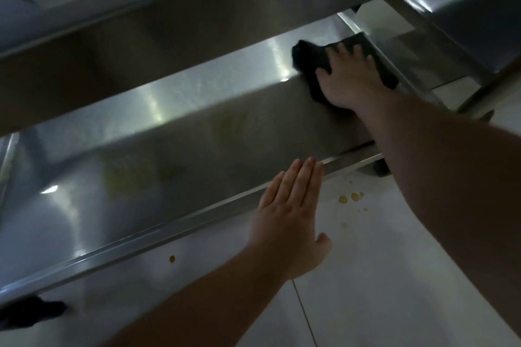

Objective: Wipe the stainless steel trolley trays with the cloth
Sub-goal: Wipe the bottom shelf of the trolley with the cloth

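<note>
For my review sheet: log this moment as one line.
right hand presses dark cloth on tray | left hand flat at tray rim | floor spots

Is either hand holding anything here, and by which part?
Neither grips anything. The right hand presses flat on the dark cloth's middle; the left hand is open, empty.

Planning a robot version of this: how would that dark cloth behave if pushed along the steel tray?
The dark cloth looks floppy: it bunches beside the right hand pressing it flat. On the smooth stainless steel tray it would probably slide easily, folding rather than holding shape.
</note>
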The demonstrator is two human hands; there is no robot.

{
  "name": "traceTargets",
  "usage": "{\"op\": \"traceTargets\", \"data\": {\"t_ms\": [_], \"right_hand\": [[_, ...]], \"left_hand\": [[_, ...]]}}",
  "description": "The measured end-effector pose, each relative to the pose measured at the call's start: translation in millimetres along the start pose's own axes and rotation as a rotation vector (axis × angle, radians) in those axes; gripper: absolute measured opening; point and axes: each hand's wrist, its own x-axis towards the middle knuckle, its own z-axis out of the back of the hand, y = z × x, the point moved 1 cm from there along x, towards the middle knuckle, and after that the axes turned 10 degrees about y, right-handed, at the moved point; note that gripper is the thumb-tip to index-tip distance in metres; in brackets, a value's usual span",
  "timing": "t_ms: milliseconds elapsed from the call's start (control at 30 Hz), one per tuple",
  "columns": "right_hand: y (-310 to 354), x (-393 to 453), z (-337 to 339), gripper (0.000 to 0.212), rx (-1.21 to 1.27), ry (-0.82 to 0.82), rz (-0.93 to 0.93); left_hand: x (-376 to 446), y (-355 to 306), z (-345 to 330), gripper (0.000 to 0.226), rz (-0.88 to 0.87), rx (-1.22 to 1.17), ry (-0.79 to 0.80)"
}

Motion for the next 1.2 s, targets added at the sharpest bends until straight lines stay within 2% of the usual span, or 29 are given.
{"op": "traceTargets", "data": {"t_ms": [133,233,300,333,433,533,600,667,733,800,867,1000,1100,1167,1200], "right_hand": [[98,-41,-35,0.070,-0.063,0.096,0.262],[162,-86,-69,0.068,-0.090,0.215,0.499],[177,-98,-78,0.066,-0.084,0.257,0.581],[176,-99,-76,0.066,-0.091,0.266,0.591],[139,-83,-56,0.065,-0.122,0.190,0.483],[57,-66,-30,0.062,-0.098,-0.028,0.191],[6,-67,-25,0.066,-0.051,-0.068,-0.021],[-6,-74,-32,0.071,0.000,-0.031,-0.164],[24,-86,-47,0.073,0.015,-0.019,-0.171],[78,-104,-67,0.072,0.006,-0.021,-0.067],[143,-131,-95,0.072,-0.051,0.002,0.132],[242,-177,-137,0.069,-0.126,0.192,0.550],[240,-178,-134,0.067,-0.149,0.222,0.690],[214,-159,-121,0.066,-0.191,0.143,0.652],[197,-141,-109,0.066,-0.200,0.088,0.571]], "left_hand": [[3,1,0,0.111,0.021,0.035,0.066],[3,-1,6,0.080,-0.054,0.168,0.132],[2,-2,9,0.072,-0.064,0.229,0.074],[2,-2,10,0.076,-0.061,0.227,0.050],[0,4,10,0.091,-0.058,0.140,0.117],[-21,22,12,0.103,-0.078,0.086,0.063],[-51,46,11,0.103,-0.069,0.104,0.055],[-88,76,8,0.105,0.010,0.121,0.050],[-126,103,5,0.108,0.112,0.115,0.039],[-160,125,2,0.109,0.201,0.088,0.038],[-189,148,1,0.110,0.281,0.073,0.060],[-229,189,4,0.112,0.384,0.102,0.115],[-244,214,9,0.114,0.404,0.104,0.115],[-249,232,14,0.113,0.436,0.083,0.089],[-253,240,15,0.113,0.454,0.083,0.087]]}}
